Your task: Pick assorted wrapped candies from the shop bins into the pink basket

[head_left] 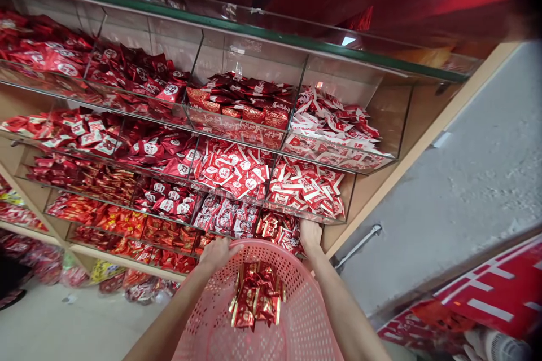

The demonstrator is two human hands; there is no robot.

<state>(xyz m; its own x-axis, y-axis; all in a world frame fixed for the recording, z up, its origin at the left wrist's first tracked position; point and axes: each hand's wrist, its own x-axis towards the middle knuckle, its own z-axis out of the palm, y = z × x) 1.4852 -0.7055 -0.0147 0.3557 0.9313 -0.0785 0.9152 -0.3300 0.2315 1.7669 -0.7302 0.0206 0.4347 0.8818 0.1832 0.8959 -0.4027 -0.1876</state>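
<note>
My left hand [217,254] grips the rim of a pink perforated plastic basket [296,287], its thumb lying along the edge. In the basket rests a small pile of red and gold candy packets [257,296]. Beyond the basket's right side, my right hand [311,234] reaches into a low shelf compartment at the right end. Its fingers are hidden there, so whether it holds anything does not show. Closest to it are red and gold wrapped packets [279,228] in that compartment. Just above is a clear bin of red and white packets [307,187].
Clear-walled bins of red packets [241,107] fill the tiered wooden shelf, with a glass shelf edge [254,25] above. A grey wall [478,169] with a metal bracket [359,245] stands right. Bagged goods [141,287] lie on the floor [84,327] at left.
</note>
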